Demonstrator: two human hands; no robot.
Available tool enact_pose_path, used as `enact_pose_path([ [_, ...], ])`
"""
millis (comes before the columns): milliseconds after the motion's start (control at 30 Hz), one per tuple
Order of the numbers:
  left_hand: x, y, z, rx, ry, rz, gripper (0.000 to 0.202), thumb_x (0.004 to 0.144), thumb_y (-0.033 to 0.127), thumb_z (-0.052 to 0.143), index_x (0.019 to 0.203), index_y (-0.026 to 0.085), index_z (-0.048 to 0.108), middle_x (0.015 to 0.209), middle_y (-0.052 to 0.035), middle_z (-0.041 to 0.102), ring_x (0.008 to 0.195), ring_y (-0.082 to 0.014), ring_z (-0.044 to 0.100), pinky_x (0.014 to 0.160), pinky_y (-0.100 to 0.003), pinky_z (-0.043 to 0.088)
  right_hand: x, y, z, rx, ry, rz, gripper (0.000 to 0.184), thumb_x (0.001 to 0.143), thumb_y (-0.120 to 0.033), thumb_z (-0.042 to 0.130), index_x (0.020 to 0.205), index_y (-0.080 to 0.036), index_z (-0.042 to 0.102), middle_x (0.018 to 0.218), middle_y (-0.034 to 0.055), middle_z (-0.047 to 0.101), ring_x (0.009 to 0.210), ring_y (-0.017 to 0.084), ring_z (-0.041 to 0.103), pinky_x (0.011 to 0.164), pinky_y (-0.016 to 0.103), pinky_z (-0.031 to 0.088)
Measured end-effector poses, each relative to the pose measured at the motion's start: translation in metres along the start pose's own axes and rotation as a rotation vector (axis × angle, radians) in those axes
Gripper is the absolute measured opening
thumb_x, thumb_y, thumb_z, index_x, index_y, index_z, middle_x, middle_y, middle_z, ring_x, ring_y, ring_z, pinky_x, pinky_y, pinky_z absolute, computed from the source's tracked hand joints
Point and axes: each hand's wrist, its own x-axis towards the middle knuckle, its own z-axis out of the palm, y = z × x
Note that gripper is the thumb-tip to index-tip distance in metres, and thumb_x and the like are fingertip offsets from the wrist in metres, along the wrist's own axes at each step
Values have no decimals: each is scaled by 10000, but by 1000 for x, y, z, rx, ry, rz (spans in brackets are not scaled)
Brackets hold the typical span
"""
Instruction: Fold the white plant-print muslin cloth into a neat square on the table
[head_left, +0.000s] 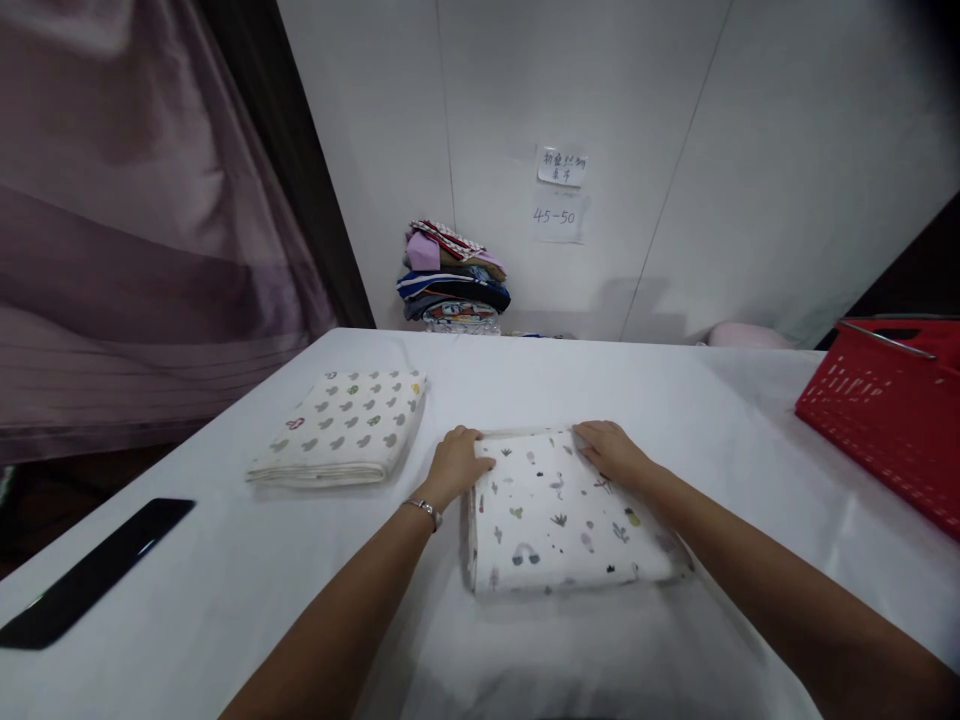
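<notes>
1. In front of you, on the white-covered worktop [247, 610], lies a folded white cloth printed with cacti and a flamingo [555, 530]; take this cactus-print cloth as your landmark. It lies flat, its layers showing at its left edge.
2. Your left hand [454, 465] is at the landmark's far left corner, thumb on the printed face and moderately apart from the fingers. You cannot tell from here whether it pinches the layers or merely rests there.
3. Your right hand [613, 452] lies over the landmark's far right part, palm down with the fingers lightly bent. Whether they grip the fabric, you cannot tell.
4. You wear a silver bracelet [424, 508] on your left wrist, just left of the landmark.
5. Well to the right of the landmark stands a red plastic basket [892, 420], with slotted walls and a metal handle [889, 338]; the view cuts it off. You cannot see what, if anything, it holds.
6. To the landmark's left and slightly farther from you is a folded white cloth with grey mushroom-like shapes [349, 430], the two lying apart.
7. Farther left of the landmark and roughly level with its near half, you have a glossy black flat panel [101, 570].
8. Beyond the landmark and to its left, past the worktop's far edge, rises a stack of folded fabrics [454, 280].
9. On the wall [360, 100] straight beyond the landmark, you face a handwritten note [561, 166] above a paper reading "45-50" [559, 220].
</notes>
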Motion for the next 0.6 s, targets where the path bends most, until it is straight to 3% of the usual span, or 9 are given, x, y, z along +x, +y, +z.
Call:
enact_pose_path([
  [100, 5, 0, -4, 1, -35, -12, 302, 685, 275, 600, 972, 183, 591, 999, -61, 563, 980, -230, 503, 810, -318, 380, 0, 5, 0, -35, 7, 12, 441, 804, -252, 493, 1232, -154, 531, 1212, 127, 567, 1118, 266, 494, 993, 416, 313],
  [167, 6, 2, -5, 22, 16, 42, 173, 688, 199, 565, 860, 184, 584, 936, -53, 564, 939, -223, 506, 793, -322, 383, 0, 8, 0, -49, 19, 11, 447, 803, -292, 511, 1228, -157, 536, 1196, 128, 572, 1111, 270, 495, 983, 414, 320],
  [300, -6, 6, -4, 8, 153, 329, 215, 647, 26, 473, 774, 196, 505, 876, -33, 559, 894, -193, 499, 799, -322, 387, 0, 17, 4, -58, 40, 3, 452, 804, -337, 527, 1228, -182, 536, 1182, 120, 574, 1105, 266, 495, 968, 407, 333],
  [433, -25, 7, -5, -55, 166, 561, 297, 618, -24, 420, 801, 204, 476, 876, -30, 578, 882, -183, 515, 836, -336, 399, -2, 21, 9, -33, 79, -9, 464, 812, -344, 526, 1244, -176, 520, 1200, 124, 562, 1124, 267, 480, 971, 411, 330],
  [533, -33, 9, -11, -146, 177, 555, 287, 659, 2, 410, 842, 205, 494, 941, -37, 599, 904, -181, 533, 825, -325, 415, -4, 18, 6, 5, 103, -29, 433, 817, -325, 519, 1217, -160, 540, 1167, 124, 579, 1100, 260, 491, 965, 403, 334],
  [600, -30, 13, -17, -250, 191, 459, 256, 718, 49, 407, 883, 213, 513, 973, -27, 607, 907, -164, 546, 821, -296, 422, -4, 15, 1, 37, 111, -32, 363, 825, -313, 506, 1142, -158, 590, 1077, 113, 616, 1030, 248, 524, 938, 382, 356],
])
